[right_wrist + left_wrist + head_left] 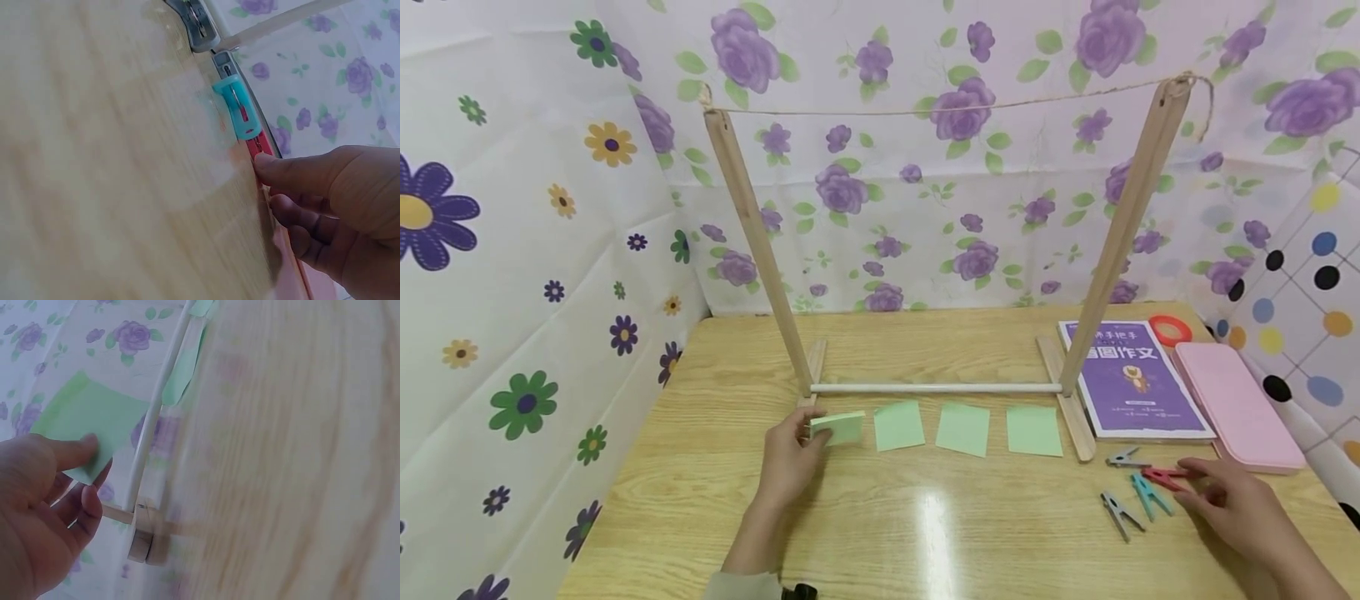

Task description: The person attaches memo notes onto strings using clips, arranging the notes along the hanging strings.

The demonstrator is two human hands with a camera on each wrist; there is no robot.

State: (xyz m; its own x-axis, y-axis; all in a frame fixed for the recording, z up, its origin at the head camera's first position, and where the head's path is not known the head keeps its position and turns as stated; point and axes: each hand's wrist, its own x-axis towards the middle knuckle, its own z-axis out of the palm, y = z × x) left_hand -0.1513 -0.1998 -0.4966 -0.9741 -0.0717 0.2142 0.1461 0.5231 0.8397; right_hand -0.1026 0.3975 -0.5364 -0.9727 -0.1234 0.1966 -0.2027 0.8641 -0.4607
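My left hand [790,457] pinches a green sticky note [100,419] between thumb and fingers, its sheet raised at a tilt near the frame's left foot. Three more green sticky notes lie in a row to its right, the nearest being this one [898,426]. At the right, my right hand [1240,504] has thumb and index finger on the end of a red clothespin [1165,477]. Beside that lie a teal clothespin [1152,495] and two grey clothespins, one in front [1122,515] and one behind [1126,457].
A wooden frame with a left post [763,250], a right post [1123,237] and a white crossbar [936,388] stands behind the notes. Twine [880,112] spans its tops. A purple book [1131,383], a pink case [1238,406] and a red ring [1170,330] lie right.
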